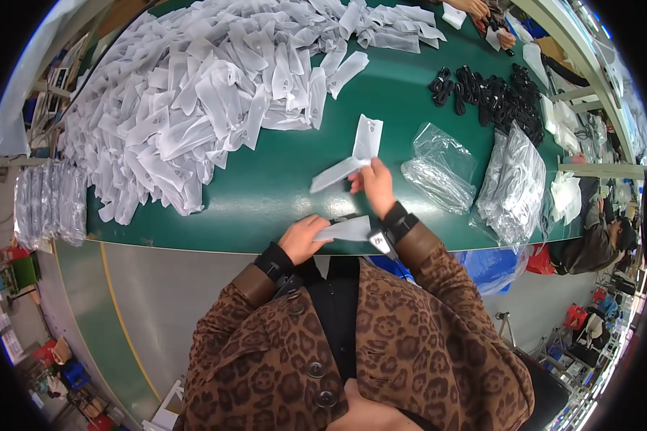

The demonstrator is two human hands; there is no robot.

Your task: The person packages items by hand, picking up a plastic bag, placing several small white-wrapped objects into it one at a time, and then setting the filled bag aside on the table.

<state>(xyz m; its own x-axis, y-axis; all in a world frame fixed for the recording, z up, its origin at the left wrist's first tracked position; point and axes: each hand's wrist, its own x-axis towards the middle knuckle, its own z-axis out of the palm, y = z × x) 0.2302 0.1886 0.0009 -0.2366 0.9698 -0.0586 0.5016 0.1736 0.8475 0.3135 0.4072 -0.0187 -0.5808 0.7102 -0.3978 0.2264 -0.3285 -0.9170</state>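
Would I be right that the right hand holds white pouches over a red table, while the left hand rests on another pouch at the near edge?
Not quite: the table is green, not red, as the head view shows. The rest stands: the right hand holds white pouches over it, and the left hand rests on another pouch at the near edge.

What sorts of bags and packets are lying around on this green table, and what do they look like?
Heap of small white packets: far left of the green table, flat, frosted white.
Two white packets: pinched in the right hand, fanned apart.
One white packet: under the left hand at the near edge.
Clear plastic bags: right of the hands, crumpled, see-through.
Bundle of clear bags: further right, stacked, silvery.
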